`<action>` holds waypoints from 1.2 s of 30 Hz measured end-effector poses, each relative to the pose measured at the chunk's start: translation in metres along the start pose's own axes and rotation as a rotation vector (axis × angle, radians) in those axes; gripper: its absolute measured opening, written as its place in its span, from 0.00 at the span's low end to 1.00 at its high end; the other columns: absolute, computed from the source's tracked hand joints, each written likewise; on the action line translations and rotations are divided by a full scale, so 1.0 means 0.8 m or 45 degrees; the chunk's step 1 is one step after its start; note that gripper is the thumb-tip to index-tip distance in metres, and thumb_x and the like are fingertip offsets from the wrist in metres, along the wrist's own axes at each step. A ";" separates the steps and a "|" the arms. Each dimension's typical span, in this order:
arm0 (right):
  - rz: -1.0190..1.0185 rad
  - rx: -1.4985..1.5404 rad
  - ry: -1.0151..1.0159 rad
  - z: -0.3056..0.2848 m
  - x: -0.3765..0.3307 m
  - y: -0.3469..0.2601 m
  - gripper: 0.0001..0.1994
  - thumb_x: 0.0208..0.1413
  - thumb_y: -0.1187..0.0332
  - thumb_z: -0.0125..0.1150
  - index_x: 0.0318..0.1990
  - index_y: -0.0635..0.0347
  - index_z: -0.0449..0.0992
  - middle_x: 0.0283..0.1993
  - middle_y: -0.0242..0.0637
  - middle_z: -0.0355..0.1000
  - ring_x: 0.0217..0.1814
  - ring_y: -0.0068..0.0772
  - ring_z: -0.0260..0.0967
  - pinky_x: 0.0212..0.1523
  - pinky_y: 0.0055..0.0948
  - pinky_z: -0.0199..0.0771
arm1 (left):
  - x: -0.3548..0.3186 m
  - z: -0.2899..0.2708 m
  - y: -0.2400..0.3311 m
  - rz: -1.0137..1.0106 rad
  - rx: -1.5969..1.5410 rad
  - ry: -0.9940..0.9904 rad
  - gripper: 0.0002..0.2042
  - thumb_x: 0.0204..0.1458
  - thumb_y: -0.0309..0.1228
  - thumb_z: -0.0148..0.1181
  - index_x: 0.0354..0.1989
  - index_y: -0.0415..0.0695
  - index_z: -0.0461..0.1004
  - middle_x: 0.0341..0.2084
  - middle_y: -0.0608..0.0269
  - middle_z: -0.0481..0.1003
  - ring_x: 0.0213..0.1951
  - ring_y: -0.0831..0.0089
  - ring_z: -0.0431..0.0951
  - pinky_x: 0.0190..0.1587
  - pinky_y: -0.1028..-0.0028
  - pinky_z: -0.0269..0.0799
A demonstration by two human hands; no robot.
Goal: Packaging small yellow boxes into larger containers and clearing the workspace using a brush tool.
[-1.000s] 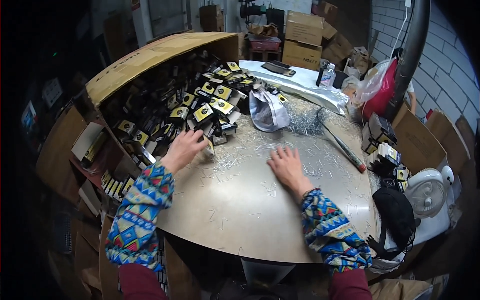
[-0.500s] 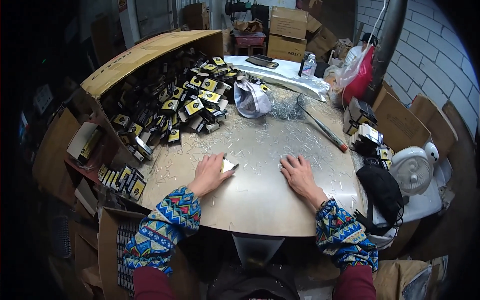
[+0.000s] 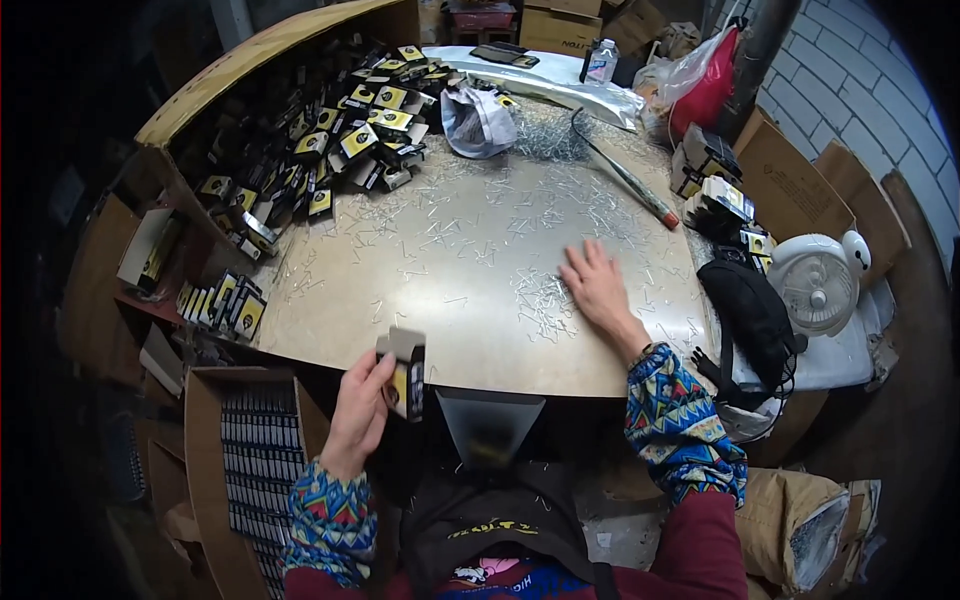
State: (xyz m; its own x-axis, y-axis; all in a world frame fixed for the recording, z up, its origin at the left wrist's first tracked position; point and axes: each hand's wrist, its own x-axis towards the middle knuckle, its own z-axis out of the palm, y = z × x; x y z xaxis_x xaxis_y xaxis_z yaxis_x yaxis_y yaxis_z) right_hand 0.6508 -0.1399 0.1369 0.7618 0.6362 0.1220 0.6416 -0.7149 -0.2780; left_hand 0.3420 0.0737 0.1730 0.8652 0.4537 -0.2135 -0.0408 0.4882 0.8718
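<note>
Cluttered workshop corner, brick wall at right, round pale metal desk (image 3: pixel 430 260) strewn with small loose metal staples (image 3: pixel 540 305).

Left hand (image 3: pixel 358 410) raised just off the near desk edge, grip closed on a small black-and-yellow cardboard box (image 3: pixel 405 372); fingers wrapped round its lower half, top flap standing open. Box judged light, thin-walled, easily crushed; best held by the two broad faces with mild pressure, flap left free. Contents not visible from this angle.

Right hand (image 3: pixel 598 288) flat on the desk, palm down, fingers spread, holding nothing; fingertips touching a denser patch of the staples. Staples judged tiny, stiff, sharp-ended, slippery on bare metal; easier swept or pinched in a bunch than picked singly.

Containers, outward:
- Open brown cardboard carton (image 3: pixel 245 470) on the floor at left, below the held box; filled with tight rows of like boxes standing on edge.
- Heap of the same black-and-yellow boxes (image 3: pixel 330 140) at far left of the desk, backed by a curved cardboard wall (image 3: pixel 250 60), lying unsorted.
- Crumpled grey plastic bag (image 3: pixel 478 120) at the far side, beside a heaped mound of staples (image 3: pixel 548 140).
- Small white fan (image 3: pixel 815 285) and black pouch (image 3: pixel 745 305) at right, well apart from both hands.
</note>
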 end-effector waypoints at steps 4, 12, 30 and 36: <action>-0.264 0.260 -0.021 0.019 0.004 -0.051 0.28 0.66 0.46 0.39 0.68 0.50 0.59 0.74 0.50 0.47 0.78 0.51 0.36 0.73 0.51 0.35 | -0.060 -0.029 -0.041 -0.288 -0.386 0.036 0.13 0.65 0.35 0.46 0.54 0.44 0.66 0.47 0.62 0.74 0.47 0.69 0.77 0.46 0.61 0.78; -0.586 0.192 -0.122 0.034 0.023 -0.111 0.25 0.64 0.48 0.46 0.64 0.46 0.66 0.71 0.48 0.53 0.74 0.55 0.44 0.71 0.55 0.39 | -0.103 -0.069 -0.157 -0.550 0.169 0.362 0.12 0.58 0.29 0.55 0.51 0.46 0.70 0.34 0.67 0.75 0.34 0.81 0.76 0.26 0.80 0.73; -0.482 0.215 0.085 0.006 -0.184 -0.210 0.19 0.61 0.63 0.53 0.58 0.59 0.69 0.63 0.51 0.62 0.68 0.62 0.53 0.65 0.58 0.53 | -0.131 0.022 -0.209 -0.669 -0.172 0.354 0.14 0.53 0.24 0.57 0.49 0.42 0.70 0.35 0.66 0.76 0.35 0.81 0.75 0.31 0.81 0.70; -0.456 0.835 -0.253 -0.055 -0.196 -0.182 0.17 0.48 0.82 0.53 0.46 0.61 0.78 0.54 0.43 0.71 0.53 0.46 0.68 0.54 0.36 0.69 | -0.140 0.016 -0.212 -0.602 -0.153 0.306 0.17 0.51 0.24 0.59 0.50 0.40 0.68 0.40 0.63 0.74 0.42 0.78 0.73 0.44 0.78 0.70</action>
State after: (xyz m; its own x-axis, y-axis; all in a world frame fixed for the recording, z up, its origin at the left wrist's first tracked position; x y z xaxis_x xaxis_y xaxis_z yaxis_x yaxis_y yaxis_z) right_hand 0.4419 -0.1486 0.1999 0.4478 0.8806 0.1550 0.6145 -0.1772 -0.7687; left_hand 0.2582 -0.0695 0.0549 0.6652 0.3146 -0.6771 0.2563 0.7556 0.6029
